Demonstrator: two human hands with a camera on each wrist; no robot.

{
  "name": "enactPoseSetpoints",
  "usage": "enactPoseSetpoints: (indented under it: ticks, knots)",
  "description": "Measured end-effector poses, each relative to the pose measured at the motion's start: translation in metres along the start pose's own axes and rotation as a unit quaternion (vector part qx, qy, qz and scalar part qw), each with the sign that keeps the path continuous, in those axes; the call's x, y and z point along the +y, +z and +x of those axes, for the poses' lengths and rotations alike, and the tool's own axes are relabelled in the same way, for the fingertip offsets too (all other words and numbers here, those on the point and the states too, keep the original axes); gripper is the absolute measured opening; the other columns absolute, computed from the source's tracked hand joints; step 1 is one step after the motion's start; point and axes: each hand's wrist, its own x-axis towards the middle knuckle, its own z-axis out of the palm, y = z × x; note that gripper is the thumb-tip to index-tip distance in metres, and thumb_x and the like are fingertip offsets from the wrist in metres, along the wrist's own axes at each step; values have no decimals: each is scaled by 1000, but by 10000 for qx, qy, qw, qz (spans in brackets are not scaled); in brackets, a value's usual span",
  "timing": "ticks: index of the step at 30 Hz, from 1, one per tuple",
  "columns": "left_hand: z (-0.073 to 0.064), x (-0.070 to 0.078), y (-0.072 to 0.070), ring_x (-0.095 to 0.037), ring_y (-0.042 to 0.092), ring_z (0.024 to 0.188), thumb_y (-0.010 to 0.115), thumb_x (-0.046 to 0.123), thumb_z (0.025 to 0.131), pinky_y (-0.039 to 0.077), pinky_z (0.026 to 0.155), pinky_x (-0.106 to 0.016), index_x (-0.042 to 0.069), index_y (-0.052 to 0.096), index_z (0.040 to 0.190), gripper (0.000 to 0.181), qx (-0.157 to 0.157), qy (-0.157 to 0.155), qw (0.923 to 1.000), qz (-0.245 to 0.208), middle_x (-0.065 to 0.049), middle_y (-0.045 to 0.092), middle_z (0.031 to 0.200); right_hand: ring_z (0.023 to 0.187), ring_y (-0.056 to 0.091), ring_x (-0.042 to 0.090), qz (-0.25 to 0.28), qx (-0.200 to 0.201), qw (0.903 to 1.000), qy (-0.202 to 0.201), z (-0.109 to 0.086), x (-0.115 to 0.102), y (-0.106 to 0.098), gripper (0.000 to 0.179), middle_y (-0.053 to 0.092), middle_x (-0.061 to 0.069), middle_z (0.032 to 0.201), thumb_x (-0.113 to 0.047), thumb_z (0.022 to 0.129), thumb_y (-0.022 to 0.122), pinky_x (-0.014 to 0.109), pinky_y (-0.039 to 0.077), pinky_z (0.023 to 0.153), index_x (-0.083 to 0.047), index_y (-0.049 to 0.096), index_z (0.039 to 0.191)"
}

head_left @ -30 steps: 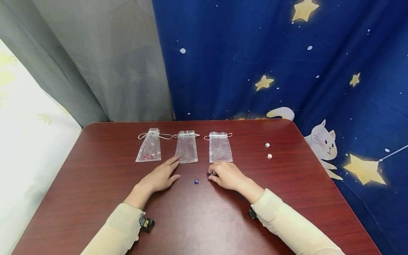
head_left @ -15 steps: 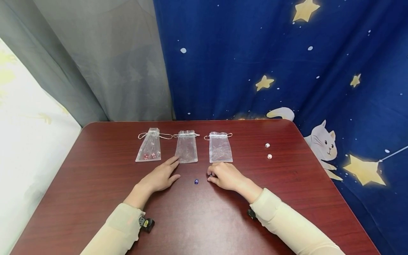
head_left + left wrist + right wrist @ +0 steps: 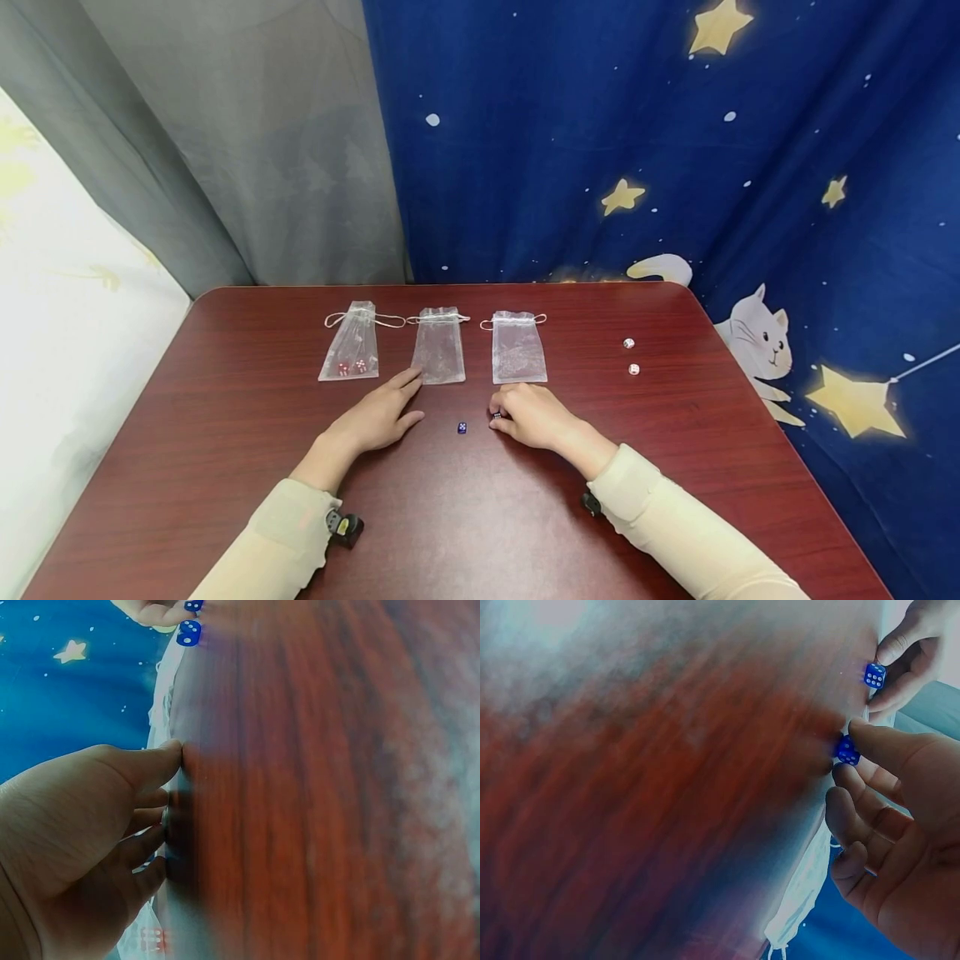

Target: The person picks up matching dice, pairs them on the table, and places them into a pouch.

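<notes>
My right hand (image 3: 534, 415) pinches a blue die (image 3: 847, 751) between thumb and index finger, low at the tabletop, just in front of the right-hand mesh bag (image 3: 519, 350). To its left a second blue die (image 3: 462, 427) lies on the table between the two hands. My left hand (image 3: 377, 414) rests on the table with fingers extended, the fingertips at the lower left corner of the middle mesh bag (image 3: 440, 350). Nothing is held in it. The left mesh bag (image 3: 358, 342) contains two red dice (image 3: 361, 366) near its bottom.
Two white dice (image 3: 633, 369) lie apart on the right side of the brown table (image 3: 225, 433). Loose drawstrings (image 3: 390, 322) stretch out from the bags near the table's far edge. Grey and blue curtains (image 3: 525, 142) hang behind the table.
Between the frames the right hand shifts very slightly, with the die still pinched. The left hand, the bags and the other dice keep their places.
</notes>
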Motion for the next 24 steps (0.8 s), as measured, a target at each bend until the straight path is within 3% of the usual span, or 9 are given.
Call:
enactPoseSetpoints:
  ticks: [14, 24]
  knots:
    - [1, 1, -3, -39, 36, 145, 65, 21, 100, 35, 115, -53, -12, 47, 144, 58, -40, 41, 10000, 81, -25, 35, 158, 73, 58, 9, 199, 214, 9996, 60, 0, 1, -2, 20, 60, -7, 80, -30, 91, 77, 33, 52, 67, -15, 70, 101]
    - [3, 2, -3, -38, 36, 145, 64, 24, 101, 34, 116, -52, -11, 46, 144, 59, -67, -13, 10000, 55, -23, 35, 158, 75, 57, 9, 423, 446, 9980, 163, 8, 4, -9, 17, 60, -8, 81, -29, 92, 75, 34, 51, 67, -14, 70, 99]
